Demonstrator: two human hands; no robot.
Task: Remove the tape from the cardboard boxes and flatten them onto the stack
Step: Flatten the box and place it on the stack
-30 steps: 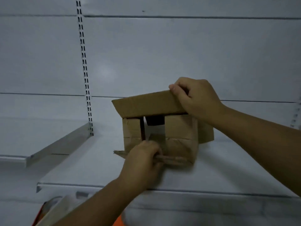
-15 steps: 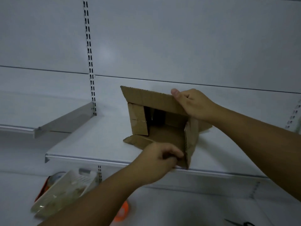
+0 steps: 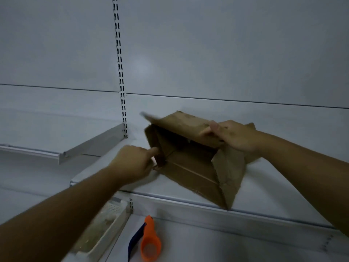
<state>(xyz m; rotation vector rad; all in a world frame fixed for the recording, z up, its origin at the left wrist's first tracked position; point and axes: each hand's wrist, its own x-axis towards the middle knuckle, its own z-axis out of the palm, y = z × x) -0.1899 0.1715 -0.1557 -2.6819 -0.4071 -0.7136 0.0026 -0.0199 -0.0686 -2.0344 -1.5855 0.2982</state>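
Far below and left of the left fingers, a pale tray (image 3: 107, 222) lies on the lower level. The left hand (image 3: 135, 162) reaches to the left end of the cardboard box (image 3: 190, 167). Its fingers (image 3: 154, 150) are curled, with the forefinger stretched to the small left flap. The picture is blurred here, so I cannot tell if they pinch the flap, a piece of tape, or nothing. Straight below these fingers lies an orange ring-shaped tool (image 3: 149, 231) with a dark strap.

The box stands on the shelf (image 3: 264, 186) between the two hands, with its open end toward the camera. Its right flap (image 3: 228, 173) spreads out to the front lip of the shelf. The right hand (image 3: 236, 138) grasps the top flap (image 3: 181, 125), with the thumb on the outer face and the other fingers behind the edge.

I judge that the step in hand is opening this end of the box, with flattening not yet begun. The next move probably calls for freeing the left flap. Then the walls must be pushed sideways while the right hand steadies the top. No stack is in view.

Half a second ago the left hand was low at the front edge of the box, and now it is at the left flap. The top flap is tilted further back, and the view looks more downward.
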